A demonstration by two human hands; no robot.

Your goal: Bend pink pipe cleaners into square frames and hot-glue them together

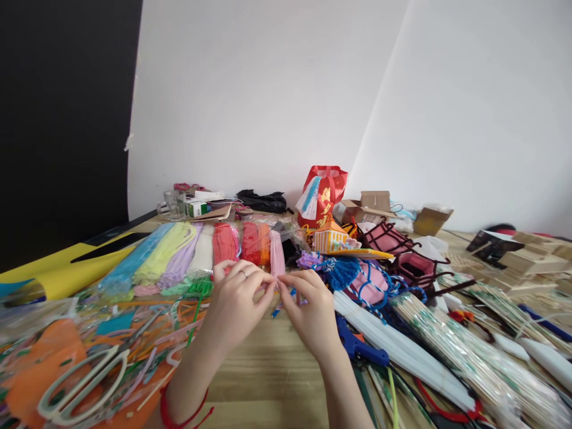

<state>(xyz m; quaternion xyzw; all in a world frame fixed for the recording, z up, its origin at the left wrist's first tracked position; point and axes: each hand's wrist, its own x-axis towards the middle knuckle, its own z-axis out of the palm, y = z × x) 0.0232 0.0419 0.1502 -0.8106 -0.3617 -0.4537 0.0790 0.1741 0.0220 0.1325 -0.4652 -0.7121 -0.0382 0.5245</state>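
Note:
My left hand (243, 295) and my right hand (309, 304) meet at the middle of the table, raised above the wood. Thumb and forefinger of each are pinched together, tip to tip. What they hold between them is too small and covered to make out. Just behind the fingertips lies a bundle of pink pipe cleaners (277, 250). Small blue pieces show under and beside my right fingers. A green pipe cleaner (195, 319) runs past my left wrist.
Bagged pipe cleaners (154, 256) in several colours line the back. White-handled scissors (84, 387) lie on scraps at left. On the right are a blue glue gun (360, 345), bagged wooden sticks (451, 339), and pink-and-brown crafts (413, 268). A red bag (324, 196) stands behind.

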